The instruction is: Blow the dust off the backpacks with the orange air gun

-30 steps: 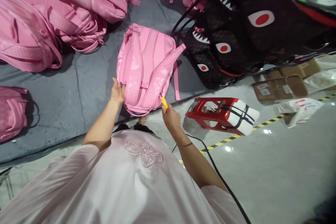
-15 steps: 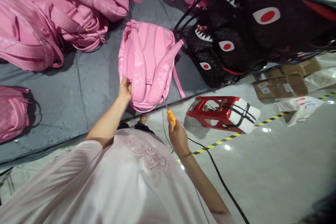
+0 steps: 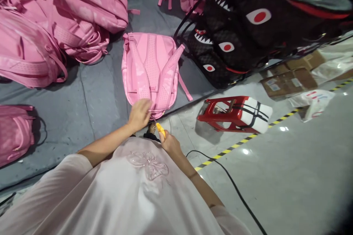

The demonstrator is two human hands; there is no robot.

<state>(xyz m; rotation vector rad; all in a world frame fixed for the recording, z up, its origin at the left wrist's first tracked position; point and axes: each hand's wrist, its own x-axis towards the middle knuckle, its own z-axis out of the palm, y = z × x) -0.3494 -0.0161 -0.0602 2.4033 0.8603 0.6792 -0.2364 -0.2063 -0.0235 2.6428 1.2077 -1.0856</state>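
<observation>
A pink backpack (image 3: 153,69) lies with its back panel and shoulder straps facing up, its bottom end towards me at the edge of the grey cloth. My left hand (image 3: 140,115) is at the bag's lower left corner, fingers stretched over the strap end and somewhat blurred; nothing shows in them. My right hand (image 3: 169,145) is closed around a slim tool with an orange-yellow handle (image 3: 160,130). Its thin metal tip reaches up to the bag's bottom edge, close to my left fingers. Whether the tip touches the fabric is hard to see.
Pink backpacks (image 3: 82,3) are heaped at the upper left, another pink bag (image 3: 15,134) lies far left. Black shark-face bags (image 3: 242,25) stand at right on the grey cloth (image 3: 63,117). A red stool (image 3: 223,114) and black cable (image 3: 228,180) lie on the floor.
My left hand has left the bag's left side and moved right and down to its bottom edge. My right hand has moved left with the tool. The view has shifted slightly.
</observation>
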